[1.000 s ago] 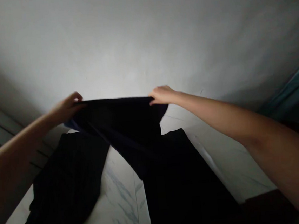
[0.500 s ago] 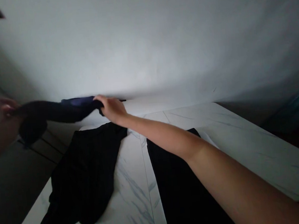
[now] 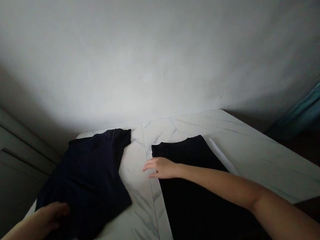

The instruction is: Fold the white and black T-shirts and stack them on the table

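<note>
A dark navy short-sleeved T-shirt (image 3: 94, 175) lies spread over the left side of the table, on top of the black garment there. My left hand (image 3: 54, 214) is over its lower left part, fingers slightly bent and the thumb apart; whether it touches the cloth is hard to tell. Flat on the table to the right of the shirt is a folded black garment (image 3: 195, 195), partly hidden under my right forearm. My right hand (image 3: 162, 167) hovers at that garment's left edge, holding nothing, with its fingers spread towards the shirt.
A white marble-patterned table (image 3: 253, 145) stands against a pale wall (image 3: 153, 52). White cloth (image 3: 223, 157) shows along the black garment's right edge. A grey door or cabinet (image 3: 9, 176) is at the left, and a teal curtain (image 3: 303, 106) hangs at the right.
The dark shirt, held up by both hands before, now lies spread on the table. Both hands have come down and nearer, the right one letting go of the shirt and moving right.
</note>
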A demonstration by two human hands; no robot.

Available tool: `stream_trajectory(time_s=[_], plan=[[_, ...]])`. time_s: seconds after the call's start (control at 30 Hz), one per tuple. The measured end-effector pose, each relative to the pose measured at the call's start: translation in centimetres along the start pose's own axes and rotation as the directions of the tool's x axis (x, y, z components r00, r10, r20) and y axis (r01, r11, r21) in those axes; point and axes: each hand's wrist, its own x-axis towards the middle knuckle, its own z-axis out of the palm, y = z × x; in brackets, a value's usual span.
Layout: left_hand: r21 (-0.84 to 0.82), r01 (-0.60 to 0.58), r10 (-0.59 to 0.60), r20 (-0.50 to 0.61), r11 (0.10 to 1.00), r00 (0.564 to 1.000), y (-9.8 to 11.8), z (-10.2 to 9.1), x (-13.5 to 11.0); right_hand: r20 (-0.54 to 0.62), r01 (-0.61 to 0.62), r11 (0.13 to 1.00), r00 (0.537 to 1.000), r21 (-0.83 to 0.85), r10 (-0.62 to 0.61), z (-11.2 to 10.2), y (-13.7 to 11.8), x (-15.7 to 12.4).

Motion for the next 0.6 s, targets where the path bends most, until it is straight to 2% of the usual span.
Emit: stream_trajectory(time_s=[0.03, 0.07, 0.13, 0.17, 0.23, 0.3, 0.37, 0.43, 0.53, 0.6], plan=[[-0.046, -0.045, 0.044, -0.012, 0.998, 0.999, 2.1, -0.1, 1.3, -0.068, -0.134, 0.99, 0.989, -0.034, 0.131, -1.6, 2.1, -2.0], [-0.066, -0.105, 0.1, -0.074, 0.992, 0.992, 4.7, -0.2, 2.7, -0.127, -0.254, 0.964, 0.961, -0.073, 0.244, -3.2, 4.3, -3.9], [-0.057, -0.258, 0.246, -0.165, 0.964, 0.955, 11.1, 0.3, 6.1, -0.208, -0.444, 0.884, 0.888, -0.146, 0.411, -6.0, 8.5, -7.7], [-0.04, -0.322, 0.309, -0.192, 0.946, 0.931, 14.5, 0.8, 8.1, -0.206, -0.494, 0.854, 0.863, -0.161, 0.461, -7.1, 10.2, -9.4], [0.007, -0.406, 0.399, -0.203, 0.914, 0.894, 20.5, 2.5, 12.3, -0.154, -0.513, 0.846, 0.857, -0.149, 0.492, -8.5, 12.7, -12.2], [0.053, -0.405, 0.407, -0.176, 0.913, 0.896, 24.6, 4.5, 16.3, -0.122, -0.5, 0.855, 0.865, -0.137, 0.486, -9.1, 13.7, -14.3], [0.077, -0.375, 0.382, -0.115, 0.924, 0.917, 26.7, 6.2, 19.5, -0.134, -0.493, 0.858, 0.869, -0.144, 0.476, -9.2, 13.8, -15.5], [0.057, -0.35, 0.354, -0.064, 0.935, 0.933, 27.4, 7.3, 21.3, -0.15, -0.486, 0.864, 0.871, -0.134, 0.467, -8.9, 13.8, -16.3], [-0.02, -0.313, 0.312, -0.045, 0.949, 0.949, 27.1, 7.9, 22.1, -0.199, -0.462, 0.887, 0.872, -0.026, 0.448, -8.2, 14.2, -16.8], [-0.058, -0.306, 0.304, -0.043, 0.95, 0.952, 26.8, 7.7, 21.9, -0.273, -0.458, 0.883, 0.841, 0.098, 0.467, -7.8, 14.8, -16.9]])
